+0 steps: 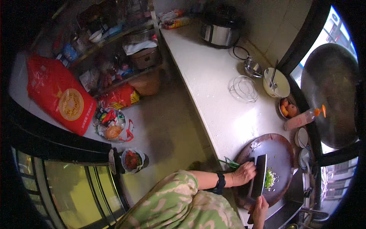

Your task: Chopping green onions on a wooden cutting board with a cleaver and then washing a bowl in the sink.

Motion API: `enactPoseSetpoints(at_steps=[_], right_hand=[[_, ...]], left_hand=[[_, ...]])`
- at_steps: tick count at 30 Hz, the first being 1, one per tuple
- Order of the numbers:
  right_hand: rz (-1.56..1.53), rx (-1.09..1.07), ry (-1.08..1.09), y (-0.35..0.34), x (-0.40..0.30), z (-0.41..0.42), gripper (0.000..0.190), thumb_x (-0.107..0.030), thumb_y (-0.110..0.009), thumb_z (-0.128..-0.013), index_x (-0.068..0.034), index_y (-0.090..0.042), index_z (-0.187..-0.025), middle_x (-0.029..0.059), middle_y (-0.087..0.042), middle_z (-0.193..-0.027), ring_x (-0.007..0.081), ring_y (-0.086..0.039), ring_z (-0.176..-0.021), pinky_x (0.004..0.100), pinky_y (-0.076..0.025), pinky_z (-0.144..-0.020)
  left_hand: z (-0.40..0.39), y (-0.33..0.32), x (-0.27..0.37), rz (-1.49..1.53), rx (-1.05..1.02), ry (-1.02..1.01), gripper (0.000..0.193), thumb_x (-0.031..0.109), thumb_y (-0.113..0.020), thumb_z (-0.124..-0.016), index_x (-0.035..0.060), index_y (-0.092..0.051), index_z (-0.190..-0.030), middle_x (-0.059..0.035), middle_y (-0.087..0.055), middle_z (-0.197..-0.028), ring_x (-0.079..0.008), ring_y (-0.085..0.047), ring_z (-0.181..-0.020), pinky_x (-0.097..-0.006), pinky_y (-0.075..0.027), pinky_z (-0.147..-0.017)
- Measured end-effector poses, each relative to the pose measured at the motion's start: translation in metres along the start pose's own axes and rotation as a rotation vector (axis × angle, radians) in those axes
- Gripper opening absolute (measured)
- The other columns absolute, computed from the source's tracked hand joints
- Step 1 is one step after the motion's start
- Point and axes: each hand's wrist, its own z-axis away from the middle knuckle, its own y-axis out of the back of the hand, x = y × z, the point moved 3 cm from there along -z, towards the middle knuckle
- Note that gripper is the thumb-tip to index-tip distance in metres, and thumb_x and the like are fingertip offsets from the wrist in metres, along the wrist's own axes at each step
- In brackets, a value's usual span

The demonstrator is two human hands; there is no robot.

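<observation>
My left hand (243, 173) is curled over a bunch of scallions on the round wooden chopping board (281, 151). The green scallion tops (231, 163) stick out past my wrist, over the board's left edge. My right hand (259, 211) grips the handle of a cleaver (259, 174). Its broad dark blade stands close beside my left knuckles. A small pile of chopped scallion (269, 179), white and green, lies on the far side of the blade, with loose bits scattered around it. The part of the scallions under my fingers and blade is hidden.
Along the white counter (194, 68) are a wire rack (244, 88), a bowl with utensils (276, 87), a fruit bowl (287, 108), a pump bottle (300, 120) and a rice cooker (220, 31). A sink faucet (314, 214) is at lower right. Bags (61, 94) sit on the floor, left.
</observation>
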Motion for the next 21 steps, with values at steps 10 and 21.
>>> enactPoseSetpoints(at_steps=[10, 21], right_hand=[[0.253, 0.049, 0.048, -0.017, -0.004, -0.02, 0.045, -0.049, -0.04, -0.096, -0.021, -0.051, -0.129, 0.0184, -0.065, -0.101, 0.0394, -0.063, -0.089, 0.0461, -0.05, -0.073], [0.346, 0.004, 0.072, -0.013, -0.022, 0.01, 0.048, -0.052, -0.034, -0.097, -0.022, -0.052, -0.129, 0.0235, -0.065, -0.083, 0.0432, -0.063, -0.079, 0.0514, -0.05, -0.071]], left_hand=[[-0.001, 0.004, -0.003, -0.049, -0.342, -0.121, 0.007, 0.014, -0.061, -0.056, 0.0075, -0.057, -0.057, -0.0108, -0.051, -0.062, -0.0303, -0.053, -0.065, -0.0451, -0.041, -0.059], [-0.012, 0.011, -0.011, 0.066, -0.207, -0.156, 0.008, 0.009, -0.061, -0.069, 0.0028, -0.057, -0.07, -0.0146, -0.055, -0.072, -0.0363, -0.051, -0.071, -0.0472, -0.041, -0.066]])
